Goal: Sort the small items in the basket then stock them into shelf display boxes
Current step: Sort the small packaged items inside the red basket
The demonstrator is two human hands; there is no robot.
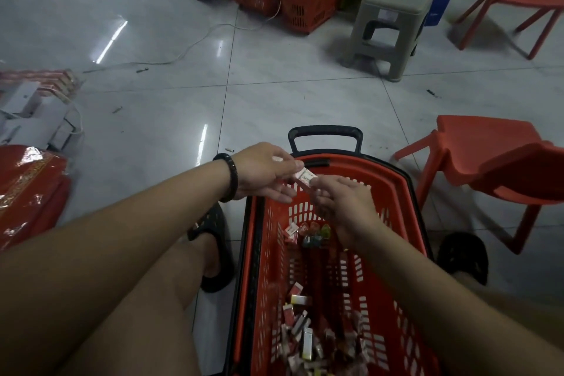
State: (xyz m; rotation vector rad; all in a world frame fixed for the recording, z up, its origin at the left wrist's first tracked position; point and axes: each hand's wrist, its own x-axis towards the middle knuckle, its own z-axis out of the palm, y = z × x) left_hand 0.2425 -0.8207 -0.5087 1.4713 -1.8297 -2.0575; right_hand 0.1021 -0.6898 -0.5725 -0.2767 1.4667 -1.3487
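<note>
Tiled floor (274, 91) | red basket (259, 268) | left hand (262, 172) and right hand (345, 207) pinch one small box (305, 176)

Both hands meet above the red basket (393, 192). Left hand (265, 172) and right hand (345, 201) pinch one small white packet (304, 176). More small boxes (305, 333) lie in the basket.

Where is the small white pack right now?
In the head view the small white pack is just right of centre, pinched between the left hand and right hand, above the far end of the red basket, near its black handle.
</note>
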